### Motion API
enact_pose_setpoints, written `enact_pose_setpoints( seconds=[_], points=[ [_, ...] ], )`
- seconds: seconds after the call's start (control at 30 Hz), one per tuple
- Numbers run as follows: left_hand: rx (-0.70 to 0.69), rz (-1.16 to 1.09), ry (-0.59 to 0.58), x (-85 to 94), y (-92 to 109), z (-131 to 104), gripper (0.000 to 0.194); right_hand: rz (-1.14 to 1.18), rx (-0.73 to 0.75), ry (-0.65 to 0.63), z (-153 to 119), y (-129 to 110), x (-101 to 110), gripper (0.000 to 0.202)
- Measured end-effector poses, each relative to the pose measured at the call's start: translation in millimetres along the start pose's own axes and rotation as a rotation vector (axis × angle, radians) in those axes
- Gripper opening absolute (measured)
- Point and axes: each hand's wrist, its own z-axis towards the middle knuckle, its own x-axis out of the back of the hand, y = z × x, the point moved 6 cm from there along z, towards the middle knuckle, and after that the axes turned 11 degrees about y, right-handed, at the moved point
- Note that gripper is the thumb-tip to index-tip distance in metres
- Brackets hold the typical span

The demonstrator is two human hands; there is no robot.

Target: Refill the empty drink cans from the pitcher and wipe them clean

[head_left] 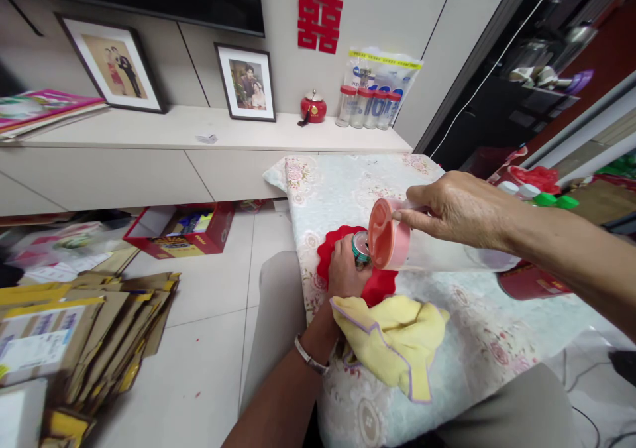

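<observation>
My left hand point(346, 267) is closed around a small teal can point(362, 247) with a silver top. The can stands over a red scalloped tray point(328, 242) on the table. From the right, my right hand point(454, 209) grips a clear plastic pitcher point(437, 252) with a pink lid, apparently by its handle, which is mostly hidden. The pitcher lies tipped almost level, its lid end at the can's top; whether liquid flows is too small to tell. A crumpled yellow cloth point(397, 342) with a purple edge lies close to my left wrist.
A floral tablecloth point(342, 189) covers the table. Behind it, a white cabinet point(163, 130) bears photo frames, a red pot point(313, 107) and several red-lidded jars point(365, 107). A red canister point(531, 281) and bottles stand at right. Flattened cardboard point(114, 329) and a red box point(209, 232) occupy the floor.
</observation>
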Motion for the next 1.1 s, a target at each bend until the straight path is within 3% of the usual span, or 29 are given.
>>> enact_pose_setpoints(
  seconds=[1.1],
  points=[
    [0.017,0.012,0.006,-1.2,-2.5,-0.2,0.054,0.018,0.026,-0.004,9.7,-1.1,1.6,0.053]
  ],
)
